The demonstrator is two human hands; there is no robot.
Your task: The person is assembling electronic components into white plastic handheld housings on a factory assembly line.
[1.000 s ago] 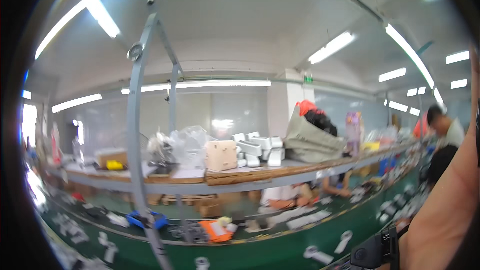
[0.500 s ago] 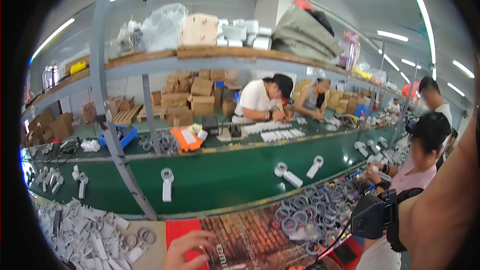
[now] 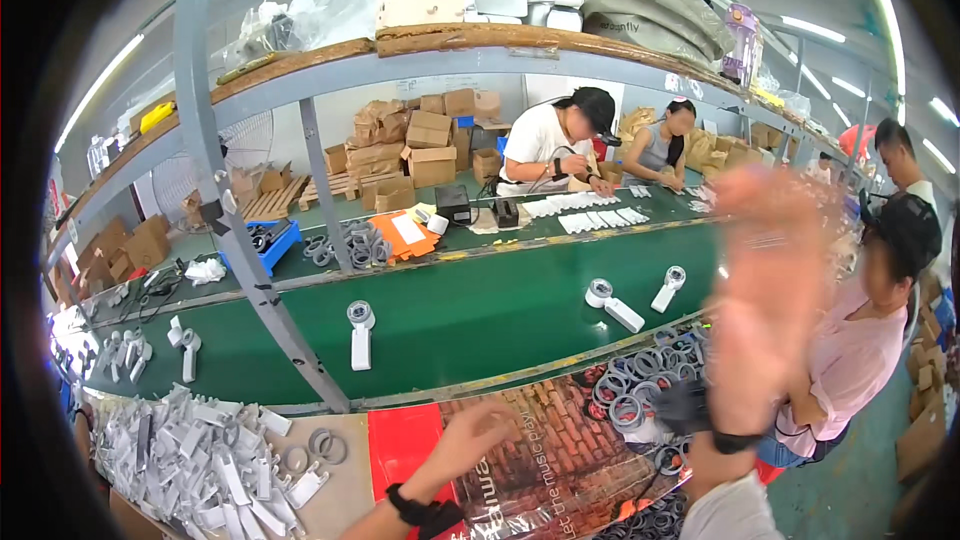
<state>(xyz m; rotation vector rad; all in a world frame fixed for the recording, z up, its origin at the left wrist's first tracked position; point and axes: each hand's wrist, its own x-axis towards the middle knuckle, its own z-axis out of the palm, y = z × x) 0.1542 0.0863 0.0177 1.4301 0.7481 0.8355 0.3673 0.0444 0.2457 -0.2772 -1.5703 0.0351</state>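
Observation:
My left hand [image 3: 478,437], with a black band at the wrist, hovers over a glossy brick-patterned printed sheet [image 3: 560,440] beside its red strip. Its fingers are loosely bent and apart, and nothing shows in them. My right hand [image 3: 770,250] is raised on the right in front of the belt and smeared by motion, so its fingers cannot be read. A black band with a dark device [image 3: 690,410] sits on that wrist. Below it lie many grey rings [image 3: 640,380]. To the left of my left hand is a heap of white plastic parts [image 3: 200,460], with loose grey rings [image 3: 327,445] beside it.
A green conveyor belt [image 3: 480,310] runs across, carrying white handheld-fan-like pieces [image 3: 360,335]. A grey metal post [image 3: 235,230] and a loaded shelf [image 3: 330,55] stand before me. A person in pink [image 3: 850,350] is close on the right; other people work across the belt.
My right arm has swung in from the right edge, and its hand is now up in front of the belt. My left hand has moved right and up over the sheet. The view has shifted.

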